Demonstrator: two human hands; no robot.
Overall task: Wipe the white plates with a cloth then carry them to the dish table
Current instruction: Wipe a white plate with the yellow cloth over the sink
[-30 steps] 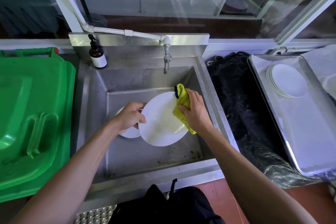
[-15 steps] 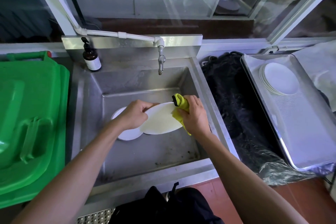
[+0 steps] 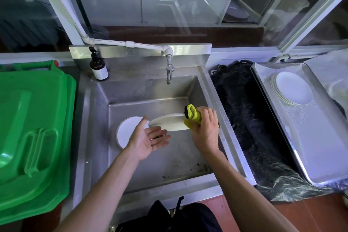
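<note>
Plate [image 3: 167,123] being wiped, now tipped nearly edge-on over the sink [image 3: 188,156]. My right hand [image 3: 204,128] pinches its far rim through the yellow cloth [image 3: 193,116], fingers curled around both; my left hand [image 3: 148,140], which half a second ago gripped the near rim, has let go and lies palm-up with fingers straight, just below and beside the plate's near edge, holding nothing. Whether the fingertips touch the plate's underside I cannot tell. I read this as a flip in progress: one face appears wiped, and the open palm waits to receive the plate so the cloth can reach the other face. With only the cloth-wrapped pinch supporting it, the plate could slip, so the re-grip should come before any more rubbing. Beneath my left hand, a second white plate [image 3: 128,132] lies flat on the sink floor, partly hidden by my palm, seemingly not yet wiped. Well to the right of my right hand, a stack of plates [image 3: 292,88] sits on the metal tray [image 3: 310,147], presumably the dish table, where this one goes once both faces are wiped.
</note>
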